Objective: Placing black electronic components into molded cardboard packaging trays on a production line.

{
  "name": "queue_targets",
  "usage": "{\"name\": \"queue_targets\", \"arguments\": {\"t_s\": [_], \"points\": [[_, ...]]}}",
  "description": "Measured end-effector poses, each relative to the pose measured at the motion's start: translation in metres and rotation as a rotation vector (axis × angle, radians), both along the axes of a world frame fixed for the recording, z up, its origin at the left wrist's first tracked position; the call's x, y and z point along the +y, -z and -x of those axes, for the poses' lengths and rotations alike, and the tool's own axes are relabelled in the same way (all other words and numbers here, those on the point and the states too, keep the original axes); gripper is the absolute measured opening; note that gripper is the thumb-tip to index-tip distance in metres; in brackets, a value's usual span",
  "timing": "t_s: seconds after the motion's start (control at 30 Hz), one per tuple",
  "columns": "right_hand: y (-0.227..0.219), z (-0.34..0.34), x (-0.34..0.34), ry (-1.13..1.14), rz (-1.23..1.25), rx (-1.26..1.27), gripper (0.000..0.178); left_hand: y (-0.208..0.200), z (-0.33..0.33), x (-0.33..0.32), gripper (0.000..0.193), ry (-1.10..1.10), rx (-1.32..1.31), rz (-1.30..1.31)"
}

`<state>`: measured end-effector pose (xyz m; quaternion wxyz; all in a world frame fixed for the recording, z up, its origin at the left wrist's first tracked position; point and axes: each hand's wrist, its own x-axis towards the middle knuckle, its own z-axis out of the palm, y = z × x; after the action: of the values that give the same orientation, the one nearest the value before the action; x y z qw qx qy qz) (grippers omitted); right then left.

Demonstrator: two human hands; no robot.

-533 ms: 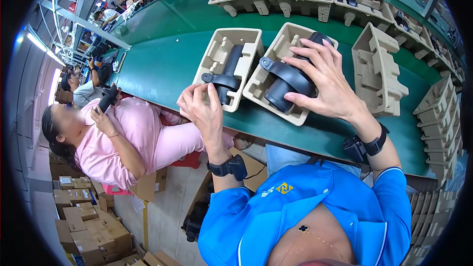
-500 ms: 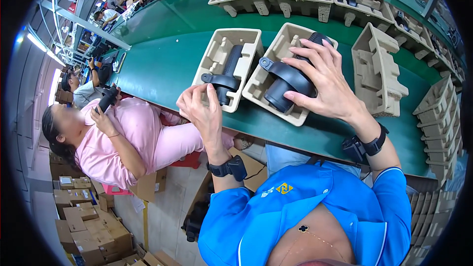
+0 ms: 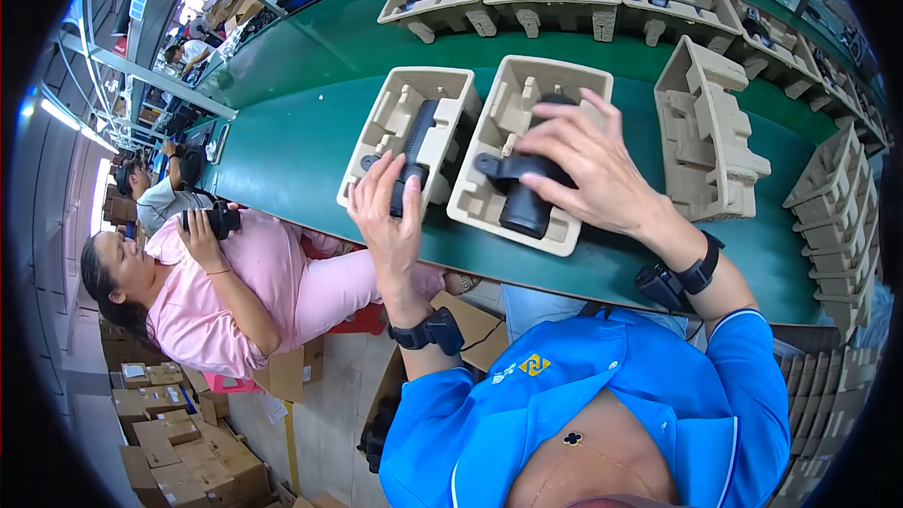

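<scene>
Handling two black cylindrical devices, each in its own moulded tray, appeared to be the step in hand, one under each of the person's hands. The left device [image 3: 420, 132] lay lengthwise in the left tray [image 3: 455, 122], and the right device [image 3: 527, 212] lay in the right tray [image 3: 475, 207], partly covered by the hand above it; both trays rested on the green counter [image 3: 301, 141], near its front edge.

Judging by this arrangement, the next move called for steadiness at the left and, for any firm hold at the right, a closer wrap around the body, clear of the tray walls.

The left hand [image 3: 390, 221] reached up from below with its fingers fairly narrow about the near end of its device; whether they gripped or merely rested there could not be told. The right hand [image 3: 593, 165] came in from the lower right, palm down, its fingers spread wide and blurred over the device, the thumb close to the collar. Both elbows were bent, and dark bands circled the left wrist [image 3: 426, 331] and the right wrist [image 3: 687, 275].
</scene>
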<state>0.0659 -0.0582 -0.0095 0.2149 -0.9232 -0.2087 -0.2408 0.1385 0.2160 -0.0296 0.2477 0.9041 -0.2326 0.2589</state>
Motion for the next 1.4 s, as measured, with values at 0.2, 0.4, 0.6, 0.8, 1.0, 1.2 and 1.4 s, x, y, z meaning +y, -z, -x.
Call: {"name": "queue_targets", "arguments": {"t_s": [0.2, 0.4, 0.6, 0.8, 1.0, 1.2, 1.4], "points": [[-0.004, 0.011, -0.004, 0.145, -0.190, -0.032, 0.057, -0.010, 0.003, -0.014, 0.032, 0.006, -0.060, 0.130], [0.010, -0.033, -0.021, 0.423, -0.406, -0.149, 0.058, -0.019, -0.005, -0.045, 0.038, 0.055, 0.028, 0.069], [0.011, -0.036, -0.025, 0.487, -0.293, -0.001, 0.052, -0.020, -0.011, -0.019, 0.043, 0.093, 0.127, -0.203], [-0.013, -0.024, -0.039, 0.641, -0.167, 0.348, 0.033, -0.032, -0.014, 0.033, 0.049, 0.212, 0.037, -0.363], [0.006, 0.016, -0.057, 0.768, -0.124, 0.188, 0.023, -0.032, 0.018, 0.021, 0.051, 0.005, -0.109, -0.245], [0.021, 0.034, -0.071, 0.850, -0.329, 0.078, 0.020, -0.012, 0.027, -0.033, 0.051, 0.027, 0.326, 0.342], [0.037, 0.028, -0.077, 0.754, -0.420, -0.015, 0.028, 0.009, 0.001, -0.042, 0.056, 0.112, 0.216, 0.110]]}}
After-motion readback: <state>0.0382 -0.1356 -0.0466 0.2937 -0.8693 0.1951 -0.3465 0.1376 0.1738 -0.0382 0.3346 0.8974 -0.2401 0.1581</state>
